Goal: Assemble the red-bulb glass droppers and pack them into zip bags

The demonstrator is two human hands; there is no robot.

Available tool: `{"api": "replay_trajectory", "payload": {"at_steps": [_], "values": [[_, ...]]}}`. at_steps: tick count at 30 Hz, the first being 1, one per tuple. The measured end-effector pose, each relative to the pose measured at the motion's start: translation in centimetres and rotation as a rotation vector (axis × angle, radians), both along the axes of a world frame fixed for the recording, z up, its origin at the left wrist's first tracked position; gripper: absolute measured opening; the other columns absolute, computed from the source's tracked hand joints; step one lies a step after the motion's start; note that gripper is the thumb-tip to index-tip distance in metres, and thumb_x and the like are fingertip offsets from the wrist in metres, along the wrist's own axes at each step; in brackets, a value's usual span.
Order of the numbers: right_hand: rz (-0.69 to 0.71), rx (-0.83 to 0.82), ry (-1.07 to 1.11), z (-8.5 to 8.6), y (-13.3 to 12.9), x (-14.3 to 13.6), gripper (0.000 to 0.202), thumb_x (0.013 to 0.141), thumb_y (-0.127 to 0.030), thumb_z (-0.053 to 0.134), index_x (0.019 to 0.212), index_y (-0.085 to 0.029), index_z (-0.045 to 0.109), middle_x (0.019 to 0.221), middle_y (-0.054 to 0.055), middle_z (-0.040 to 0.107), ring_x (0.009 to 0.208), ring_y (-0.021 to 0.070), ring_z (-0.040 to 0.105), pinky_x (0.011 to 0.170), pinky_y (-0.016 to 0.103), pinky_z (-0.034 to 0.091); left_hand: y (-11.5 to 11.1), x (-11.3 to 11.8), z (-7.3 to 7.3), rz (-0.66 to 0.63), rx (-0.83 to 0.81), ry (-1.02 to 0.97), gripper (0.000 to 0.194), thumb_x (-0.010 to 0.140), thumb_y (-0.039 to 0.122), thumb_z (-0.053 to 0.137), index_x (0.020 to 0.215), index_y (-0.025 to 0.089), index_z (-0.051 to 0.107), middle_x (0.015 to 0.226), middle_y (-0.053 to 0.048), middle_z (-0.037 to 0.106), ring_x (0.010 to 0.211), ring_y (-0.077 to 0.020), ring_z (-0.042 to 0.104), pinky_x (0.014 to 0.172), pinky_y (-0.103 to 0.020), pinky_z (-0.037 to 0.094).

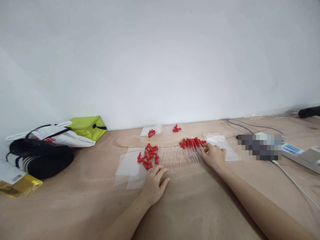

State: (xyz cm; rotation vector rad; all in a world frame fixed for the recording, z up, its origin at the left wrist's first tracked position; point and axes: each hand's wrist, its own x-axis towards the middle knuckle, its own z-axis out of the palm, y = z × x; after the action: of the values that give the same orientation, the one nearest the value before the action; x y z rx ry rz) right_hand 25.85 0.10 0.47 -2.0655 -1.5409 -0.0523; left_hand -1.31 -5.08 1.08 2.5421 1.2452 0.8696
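Plain white wall rises behind a plywood worktop (75, 206). Red-capped glass droppers (191, 150) lie in a row just left of the right hand (213, 156), their long axes running away from the person, red bulbs at the far end. That hand is nearer to them; its fingertips touch the row's right end, fingers loosely curved, pinching nothing that can be made out. Loose red rubber caps (148, 156) sit just beyond the left hand (153, 185), which rests flat, fingers slightly spread, on the edge of clear zip bags (128, 168). Further left are tote bags (47, 146); further right, a power strip (297, 151).
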Motion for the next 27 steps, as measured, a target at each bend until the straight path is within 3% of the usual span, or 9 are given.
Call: {"api": "replay_trajectory", "payload": {"at_steps": [10,14,17,21,24,27], "values": [[0.073,0.093,-0.066,0.4,-0.4,-2.0,0.022,0.079,-0.032,0.042,0.08,-0.019,0.061,0.076,0.004,0.064,0.078,0.0198,0.053,0.069,0.032,0.02,0.0,0.3,0.0,0.009,0.051,0.02,0.011,0.075,0.015,0.054,0.082,0.019,0.06,0.084,-0.005,0.059,0.08,-0.0206,0.055,0.073,-0.036,0.042],[0.227,0.062,-0.109,0.8,-0.6,-5.0,0.025,0.08,-0.034,0.043,0.07,-0.02,0.062,0.075,0.004,0.065,0.079,0.0201,0.054,0.073,0.034,0.022,0.2,0.1,0.5,0.183,0.134,0.036,0.006,0.074,0.018,0.055,0.07,0.019,0.059,0.074,-0.003,0.059,0.073,-0.0208,0.054,0.068,-0.035,0.04],[0.24,-0.056,-0.12,1.2,-0.2,-7.4,0.028,0.078,-0.037,0.045,0.07,-0.019,0.064,0.073,0.007,0.066,0.078,0.0222,0.056,0.074,0.037,0.023,1.2,-1.0,1.6,0.359,0.154,0.058,0.012,0.075,0.025,0.056,0.064,0.019,0.057,0.073,-0.003,0.06,0.075,-0.0217,0.054,0.069,-0.035,0.038],[0.192,-0.233,-0.143,1.9,0.7,-9.1,0.031,0.077,-0.036,0.045,0.071,-0.015,0.066,0.074,0.013,0.066,0.076,0.0244,0.058,0.076,0.04,0.024,4.1,-3.1,3.5,0.635,-0.02,0.169,0.01,0.077,0.028,0.053,0.077,0.02,0.059,0.084,-0.004,0.062,0.086,-0.0226,0.055,0.073,-0.033,0.039],[0.178,-0.309,-0.149,2.4,1.0,-9.4,0.03,0.076,-0.032,0.045,0.073,-0.012,0.067,0.076,0.015,0.066,0.073,0.0246,0.06,0.076,0.041,0.025,6.5,-4.2,4.0,0.693,-0.085,0.204,0.014,0.077,0.029,0.053,0.084,0.021,0.063,0.09,-0.007,0.064,0.092,-0.0259,0.055,0.074,-0.034,0.039],[0.18,-0.335,-0.137,2.7,1.0,-9.4,0.027,0.074,-0.029,0.045,0.074,-0.012,0.066,0.076,0.015,0.066,0.072,0.0245,0.061,0.077,0.042,0.026,8.3,-4.5,3.6,0.713,-0.135,0.21,0.015,0.075,0.032,0.055,0.08,0.023,0.066,0.09,-0.007,0.065,0.092,-0.0274,0.055,0.075,-0.036,0.039]]}}
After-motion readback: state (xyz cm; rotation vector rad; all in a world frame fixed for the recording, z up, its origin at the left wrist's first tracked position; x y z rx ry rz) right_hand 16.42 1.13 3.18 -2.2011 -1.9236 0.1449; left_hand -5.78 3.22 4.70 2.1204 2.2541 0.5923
